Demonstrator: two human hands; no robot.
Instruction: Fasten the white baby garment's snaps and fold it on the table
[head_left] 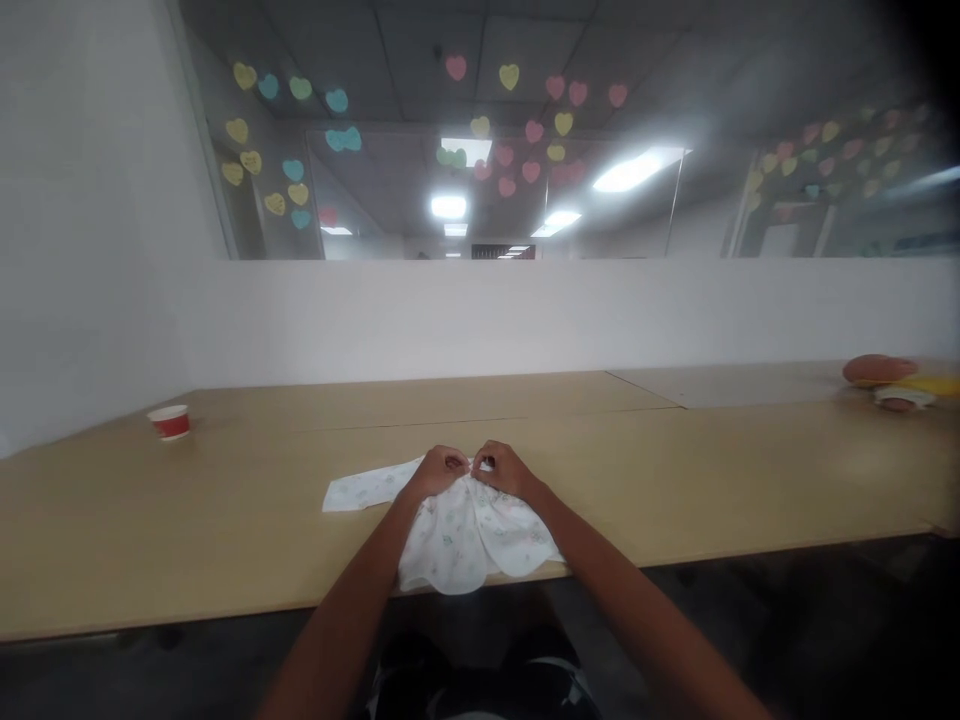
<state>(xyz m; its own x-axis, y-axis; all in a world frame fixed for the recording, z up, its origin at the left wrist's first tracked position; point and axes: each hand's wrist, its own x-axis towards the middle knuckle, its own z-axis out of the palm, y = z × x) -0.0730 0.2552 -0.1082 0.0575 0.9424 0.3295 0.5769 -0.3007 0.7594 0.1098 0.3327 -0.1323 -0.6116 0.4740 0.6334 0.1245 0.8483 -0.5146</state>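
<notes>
A small white garment with a sparse printed pattern lies at the front of the table, one sleeve stretched out to the left. Its scalloped lower edge hangs slightly over the table's front edge. My left hand pinches the cloth at the top middle, thumb and fingers closed. Right beside it, my right hand pinches the same spot from the other side. Fingertips of both hands nearly meet there, and the cloth fans out in folds below them. Any small fastener between the fingers is too small to make out.
On the wooden table, a red and white paper cup stands far left. At the far right lie a brownish rounded object and a white and yellow item. A white wall with a window rises behind.
</notes>
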